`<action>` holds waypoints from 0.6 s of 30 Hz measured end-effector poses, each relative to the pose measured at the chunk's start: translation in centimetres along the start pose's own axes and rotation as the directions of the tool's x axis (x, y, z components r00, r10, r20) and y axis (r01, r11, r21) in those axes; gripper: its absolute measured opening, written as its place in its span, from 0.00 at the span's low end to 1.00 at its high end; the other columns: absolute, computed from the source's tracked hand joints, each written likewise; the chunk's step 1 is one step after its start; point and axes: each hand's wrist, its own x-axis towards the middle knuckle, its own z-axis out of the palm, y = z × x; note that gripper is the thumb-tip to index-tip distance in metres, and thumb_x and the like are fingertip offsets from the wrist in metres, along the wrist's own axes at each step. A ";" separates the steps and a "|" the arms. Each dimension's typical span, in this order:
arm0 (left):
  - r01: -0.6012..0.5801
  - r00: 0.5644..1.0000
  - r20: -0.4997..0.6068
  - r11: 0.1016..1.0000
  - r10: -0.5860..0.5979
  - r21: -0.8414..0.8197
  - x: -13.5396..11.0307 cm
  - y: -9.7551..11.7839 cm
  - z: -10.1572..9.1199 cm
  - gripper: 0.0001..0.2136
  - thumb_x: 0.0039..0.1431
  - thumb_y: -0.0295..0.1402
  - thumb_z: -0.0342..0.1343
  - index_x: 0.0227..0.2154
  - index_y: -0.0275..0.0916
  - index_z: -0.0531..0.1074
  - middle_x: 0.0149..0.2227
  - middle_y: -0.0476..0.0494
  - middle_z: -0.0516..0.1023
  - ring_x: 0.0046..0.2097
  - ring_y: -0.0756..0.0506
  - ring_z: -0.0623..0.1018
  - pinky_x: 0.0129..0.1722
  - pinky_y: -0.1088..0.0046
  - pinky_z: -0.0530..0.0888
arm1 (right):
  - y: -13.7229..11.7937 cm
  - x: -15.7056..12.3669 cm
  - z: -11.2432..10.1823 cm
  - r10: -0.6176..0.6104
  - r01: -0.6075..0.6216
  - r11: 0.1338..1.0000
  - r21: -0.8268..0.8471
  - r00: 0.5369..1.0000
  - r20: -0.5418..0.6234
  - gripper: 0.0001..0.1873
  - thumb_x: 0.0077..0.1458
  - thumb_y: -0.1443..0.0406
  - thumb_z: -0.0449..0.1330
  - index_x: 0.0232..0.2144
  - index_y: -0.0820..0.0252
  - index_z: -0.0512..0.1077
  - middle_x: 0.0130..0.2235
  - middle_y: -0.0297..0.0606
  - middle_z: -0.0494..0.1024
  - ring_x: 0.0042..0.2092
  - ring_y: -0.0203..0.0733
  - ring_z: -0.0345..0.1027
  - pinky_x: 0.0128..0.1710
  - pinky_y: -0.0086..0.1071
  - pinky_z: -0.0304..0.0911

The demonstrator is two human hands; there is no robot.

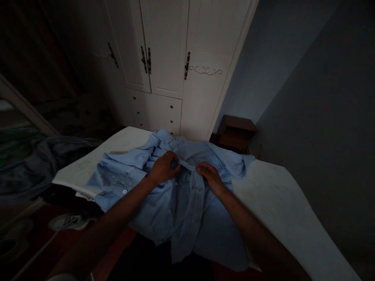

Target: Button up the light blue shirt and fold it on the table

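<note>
A light blue button-up shirt [158, 212] lies spread over a white-topped table [263, 195], its collar toward the far edge and its hem hanging over the near one. My left hand [164, 168] is closed on the shirt's front near the upper buttons. Closed too, my right hand [210, 177] pinches the edge of the buttonhole strip, which is lifted and folded back. Between the hands a stretch of that strip runs taut. White buttons show on the cuff at the left and down the front. My fingertips partly hide the gripped cloth.
Beyond the table stands a white wardrobe [164, 78] with dark handles and drawers. A small brown cabinet [238, 130] sits by the wall at the right. Dark crumpled cloth [49, 160] lies at the left, with a shoe [68, 222] on the red floor below.
</note>
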 end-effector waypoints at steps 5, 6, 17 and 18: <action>0.009 0.996 0.083 0.996 -0.016 0.087 0.2 0.1 0.6 0.07 0.57 0.34 0.56 0.38 0.39 0.71 0.41 0.41 0.77 0.43 0.41 0.77 0.43 0.66 0.73 | -0.2 -0.1 -0.2 -0.013 0.045 0.982 -0.185 0.985 0.171 0.11 0.46 0.56 0.59 0.25 0.58 0.69 0.21 0.27 0.63 0.24 0.32 0.54 0.24 0.27 0.49; 0.008 0.996 0.091 0.997 -0.015 0.081 0.2 0.1 0.7 0.08 0.58 0.33 0.56 0.39 0.39 0.72 0.41 0.41 0.77 0.44 0.41 0.78 0.44 0.66 0.73 | -0.2 -0.2 -0.2 -0.029 0.076 0.970 -0.230 0.979 0.204 0.10 0.47 0.57 0.59 0.25 0.58 0.68 0.22 0.27 0.64 0.25 0.33 0.56 0.24 0.27 0.50; 0.024 0.999 0.028 0.999 -0.025 0.041 0.2 0.6 0.5 0.05 0.59 0.31 0.56 0.37 0.38 0.74 0.39 0.42 0.77 0.42 0.43 0.77 0.41 0.69 0.72 | -3.2 0.1 0.7 -0.373 0.422 0.577 -0.699 0.898 0.234 0.12 0.59 0.60 0.59 0.44 0.58 0.70 0.44 0.41 0.73 0.40 0.41 0.69 0.41 0.35 0.64; 0.022 1.000 0.019 0.999 -0.022 0.025 0.2 0.6 0.5 0.04 0.59 0.31 0.56 0.36 0.38 0.74 0.38 0.42 0.77 0.41 0.43 0.77 0.40 0.69 0.72 | -3.6 0.4 1.4 -0.362 0.439 0.530 -0.726 0.891 0.275 0.13 0.59 0.59 0.59 0.45 0.58 0.70 0.45 0.42 0.74 0.42 0.42 0.69 0.43 0.36 0.64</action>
